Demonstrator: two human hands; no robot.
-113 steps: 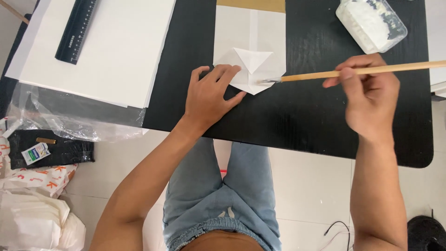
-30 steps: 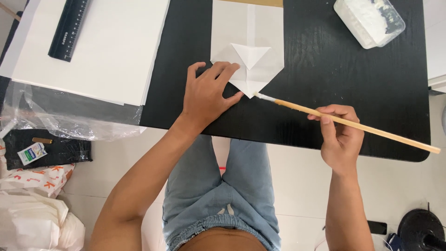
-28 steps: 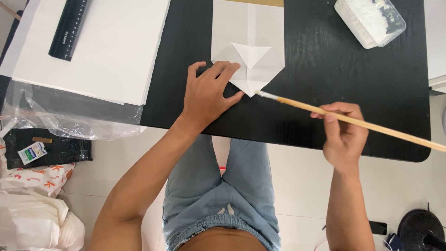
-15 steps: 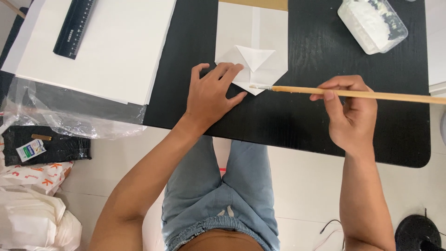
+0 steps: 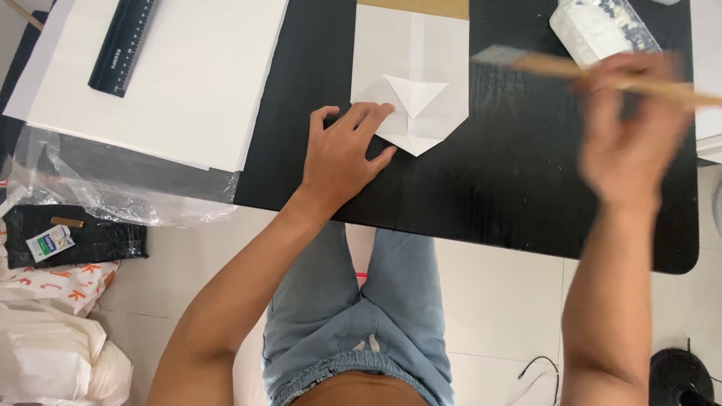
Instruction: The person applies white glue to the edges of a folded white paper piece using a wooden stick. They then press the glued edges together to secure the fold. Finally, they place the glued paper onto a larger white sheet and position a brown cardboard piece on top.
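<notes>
My left hand (image 5: pixel 345 154) lies flat on the black table (image 5: pixel 489 180), its fingertips pressing the lower left corner of a folded white paper bag (image 5: pixel 412 83) with triangular flaps at its bottom end. My right hand (image 5: pixel 628 131), blurred by motion, is raised over the table's right side and grips a long wooden-handled brush (image 5: pixel 602 73). The brush tip points left, lifted off the paper. A clear plastic tub of white paste (image 5: pixel 598 30) sits just beyond the right hand, at the table's far right.
A stack of large white sheets (image 5: pixel 173 83) with a black ruler (image 5: pixel 120 45) on it covers the table's left part, over crumpled clear plastic (image 5: pixel 113 188). Bags (image 5: pixel 53 331) lie on the floor at left. My legs in denim shorts (image 5: pixel 361 316) are below the table edge.
My right hand has lifted the brush away from the folded flap and swung it up and right toward the paste tub. The left hand stays on the paper.
</notes>
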